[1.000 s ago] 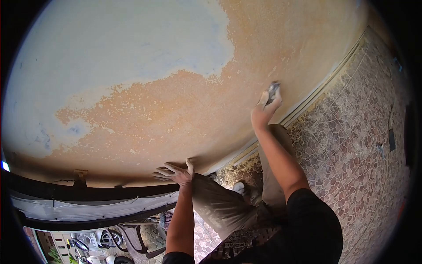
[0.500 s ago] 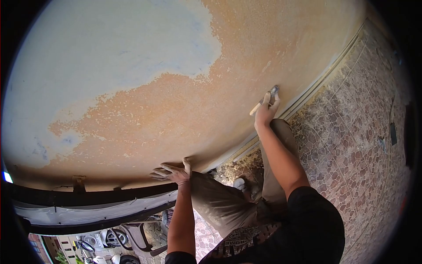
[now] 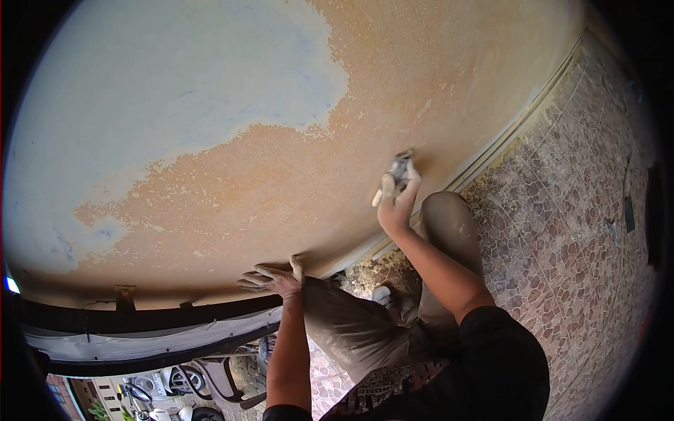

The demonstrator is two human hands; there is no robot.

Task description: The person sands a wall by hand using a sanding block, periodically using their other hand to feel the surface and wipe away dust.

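Note:
My right hand (image 3: 397, 201) is closed around a scraper (image 3: 400, 165) with a light handle and a dull grey head. The scraper's head is at the wall (image 3: 281, 175), slightly blurred; whether its edge touches the surface cannot be made out. Pale bluish-white coating covers the wall's upper left, and a bare orange-tan area with ragged flaky edges spreads below it. Lower down, my left hand (image 3: 279, 281) rests against the wall with its dusty fingers spread, holding nothing.
Stone-patterned floor (image 3: 554, 252) lies to the right, with pale debris along the wall's base. My bent knee (image 3: 448, 210) is close beside my right forearm. A dark-framed panel (image 3: 154, 340) runs along the lower left. Beyond it stand a motorcycle (image 3: 158, 382) and a brown chair (image 3: 228, 386).
My right hand has moved the scraper left and slightly down across the wall, away from the floor edge. My left hand stays in place.

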